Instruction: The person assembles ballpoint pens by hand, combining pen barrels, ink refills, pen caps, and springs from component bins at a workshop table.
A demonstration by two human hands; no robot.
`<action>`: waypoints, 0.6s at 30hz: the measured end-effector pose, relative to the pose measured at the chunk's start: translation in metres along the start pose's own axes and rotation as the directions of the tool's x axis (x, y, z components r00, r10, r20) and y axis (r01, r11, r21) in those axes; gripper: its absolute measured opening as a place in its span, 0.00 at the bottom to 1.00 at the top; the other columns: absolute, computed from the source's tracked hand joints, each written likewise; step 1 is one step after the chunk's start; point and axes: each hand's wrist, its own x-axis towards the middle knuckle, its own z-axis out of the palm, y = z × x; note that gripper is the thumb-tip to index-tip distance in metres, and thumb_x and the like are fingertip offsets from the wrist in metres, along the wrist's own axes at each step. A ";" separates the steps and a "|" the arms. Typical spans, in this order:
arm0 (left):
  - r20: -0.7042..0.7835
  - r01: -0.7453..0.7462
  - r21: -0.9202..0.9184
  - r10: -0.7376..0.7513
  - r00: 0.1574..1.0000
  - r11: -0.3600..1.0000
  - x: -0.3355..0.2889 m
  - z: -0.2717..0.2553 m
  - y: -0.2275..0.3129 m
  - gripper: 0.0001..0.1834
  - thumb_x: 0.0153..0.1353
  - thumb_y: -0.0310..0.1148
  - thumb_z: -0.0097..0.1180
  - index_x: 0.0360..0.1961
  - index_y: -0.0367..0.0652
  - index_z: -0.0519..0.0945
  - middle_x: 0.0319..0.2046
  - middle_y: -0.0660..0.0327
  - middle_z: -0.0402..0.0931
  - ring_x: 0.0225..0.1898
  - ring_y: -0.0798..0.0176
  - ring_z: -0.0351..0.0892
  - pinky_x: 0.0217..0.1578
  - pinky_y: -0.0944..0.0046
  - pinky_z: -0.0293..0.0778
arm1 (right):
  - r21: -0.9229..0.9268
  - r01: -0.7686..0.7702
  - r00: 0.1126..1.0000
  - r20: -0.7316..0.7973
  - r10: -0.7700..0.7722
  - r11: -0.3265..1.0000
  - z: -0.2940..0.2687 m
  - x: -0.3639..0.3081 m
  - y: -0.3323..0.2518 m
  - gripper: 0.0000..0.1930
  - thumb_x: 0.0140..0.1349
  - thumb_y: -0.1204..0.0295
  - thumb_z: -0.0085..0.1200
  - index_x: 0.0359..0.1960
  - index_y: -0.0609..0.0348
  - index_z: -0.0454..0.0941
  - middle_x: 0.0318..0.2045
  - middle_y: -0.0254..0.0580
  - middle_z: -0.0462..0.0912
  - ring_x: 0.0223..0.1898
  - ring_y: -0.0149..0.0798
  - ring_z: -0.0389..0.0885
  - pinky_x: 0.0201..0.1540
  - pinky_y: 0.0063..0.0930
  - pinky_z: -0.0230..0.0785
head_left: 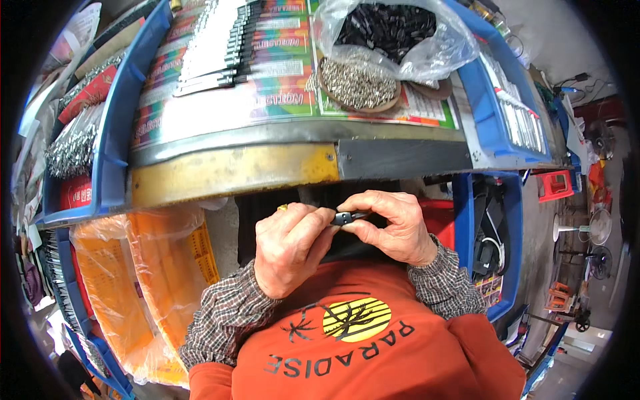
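Note:
Just beyond my chest, below the bench edge, my two hands meet at a small black-and-metal part (343, 218). My left hand (290, 245) pinches its left end between thumb and fingers. From the other side, the thumb and forefinger of my right hand (395, 223) grip its right end, where a narrow metal piece shows. Two small round spots mark the black face; the rest is covered by my fingers. On the bench ahead lies a row of slim metal pieces with black ends (233, 59).
A clear plastic bag (455, 48) holds black pieces, next to a round dish (397, 100) of small metal parts. Blue bins flank the bench, left (112, 157) and right (483, 110). The bench's worn front edge (233, 172) lies beyond my hands. Plastic-covered orange crates (143, 280) stand lower left.

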 end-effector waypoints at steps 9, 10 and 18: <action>-0.040 0.050 0.049 -0.048 0.998 0.998 0.016 -0.016 -0.003 0.12 0.45 0.20 0.66 0.32 0.39 0.79 0.23 0.59 0.76 0.21 0.61 0.74 0.22 0.64 0.70 | -0.473 0.010 0.949 -0.272 -0.157 0.881 -0.039 0.049 -0.001 0.07 0.51 0.80 0.61 0.33 0.62 0.79 0.28 0.41 0.80 0.28 0.41 0.77 0.31 0.31 0.69; -0.047 0.059 0.057 -0.056 0.997 0.997 0.016 -0.017 -0.004 0.11 0.46 0.19 0.65 0.33 0.39 0.79 0.22 0.59 0.75 0.19 0.61 0.73 0.21 0.65 0.69 | -0.542 0.008 0.946 -0.267 -0.181 0.840 -0.042 0.054 0.003 0.07 0.51 0.80 0.61 0.33 0.62 0.79 0.28 0.41 0.80 0.30 0.43 0.76 0.33 0.33 0.68; -0.070 0.115 0.101 -0.108 0.992 0.988 0.016 -0.025 -0.012 0.10 0.47 0.19 0.65 0.32 0.39 0.79 0.22 0.58 0.75 0.19 0.61 0.73 0.20 0.65 0.68 | -0.680 -0.003 0.950 -0.231 -0.210 0.733 -0.048 0.072 0.023 0.09 0.48 0.79 0.60 0.34 0.59 0.79 0.32 0.41 0.76 0.37 0.44 0.72 0.39 0.36 0.67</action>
